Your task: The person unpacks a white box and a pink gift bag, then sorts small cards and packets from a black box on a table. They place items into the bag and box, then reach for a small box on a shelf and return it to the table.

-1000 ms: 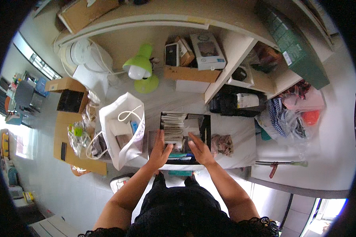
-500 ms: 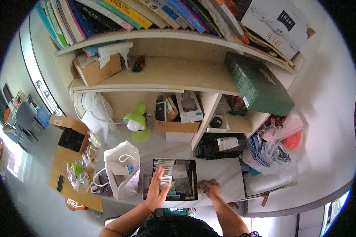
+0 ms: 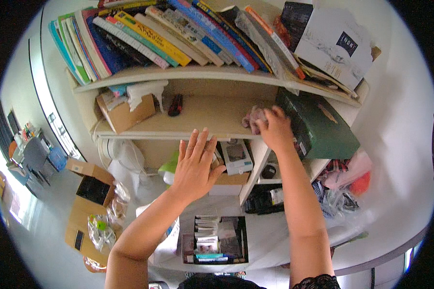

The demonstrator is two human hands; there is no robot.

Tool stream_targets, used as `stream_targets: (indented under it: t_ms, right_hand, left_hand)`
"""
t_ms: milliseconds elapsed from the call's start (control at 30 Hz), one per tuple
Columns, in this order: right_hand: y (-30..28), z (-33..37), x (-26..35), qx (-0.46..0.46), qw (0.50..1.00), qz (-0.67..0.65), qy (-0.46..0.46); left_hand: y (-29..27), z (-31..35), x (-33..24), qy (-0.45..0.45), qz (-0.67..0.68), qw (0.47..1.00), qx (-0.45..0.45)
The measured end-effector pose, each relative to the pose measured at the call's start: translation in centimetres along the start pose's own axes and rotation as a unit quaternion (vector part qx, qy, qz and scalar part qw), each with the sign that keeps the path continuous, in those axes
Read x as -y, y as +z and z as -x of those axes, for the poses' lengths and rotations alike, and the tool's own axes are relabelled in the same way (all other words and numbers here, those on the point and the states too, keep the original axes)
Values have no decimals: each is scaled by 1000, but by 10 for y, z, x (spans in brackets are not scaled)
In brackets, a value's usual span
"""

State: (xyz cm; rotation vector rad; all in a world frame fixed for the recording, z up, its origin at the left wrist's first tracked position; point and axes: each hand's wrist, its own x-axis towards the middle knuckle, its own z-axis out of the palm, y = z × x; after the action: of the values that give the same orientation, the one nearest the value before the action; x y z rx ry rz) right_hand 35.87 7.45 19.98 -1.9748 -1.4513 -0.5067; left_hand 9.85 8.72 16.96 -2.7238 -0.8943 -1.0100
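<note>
Up at the middle shelf (image 3: 207, 118), my right hand (image 3: 276, 126) is closed on a crumpled greyish-pink cloth (image 3: 254, 119). It is next to a dark green box file (image 3: 318, 127) that stands tilted at the shelf's right end. My left hand (image 3: 196, 166) is raised with its fingers stretched out and holds nothing. It hangs before the shelf's front edge, hiding part of a green lamp (image 3: 168, 172) and a carton. Below both hands, an open black box (image 3: 246, 241) on the desk holds several upright packets and flat items.
Leaning books (image 3: 178, 36) fill the top shelf. A brown carton (image 3: 130, 113) and a dark red-and-black object (image 3: 175, 105) sit on the middle shelf. My left forearm partly covers a white paper bag (image 3: 166, 243). Plastic bags (image 3: 345, 192) lie at right, and cartons (image 3: 92, 188) at left.
My right hand has lifted the cloth from the desk to the middle shelf. My left hand has risen from the black box to the shelf's edge. The view has tilted upward.
</note>
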Motion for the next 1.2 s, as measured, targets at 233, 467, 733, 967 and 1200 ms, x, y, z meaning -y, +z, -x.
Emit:
stream_targets:
  t_ms: [233,467,733,967,1200]
  right_hand:
    - [25,5,70,57,984,-16,-167]
    - [91,-116,-38,-50,989,106,89]
    - [132,-141,15,206,971,112,-35]
    - [79,-120,102,206,960,-183,-59]
    - [139,-148,66,136,970,73,-187]
  left_hand:
    - [10,-20,49,-35,-127,989,70]
    - [25,-14,79,52,-122,991,34]
    - [16,-17,87,107,-101,988,43]
    - [9,-5,124,130,-31,991,17]
    - [-20,-76,139,-87,-15,996,29]
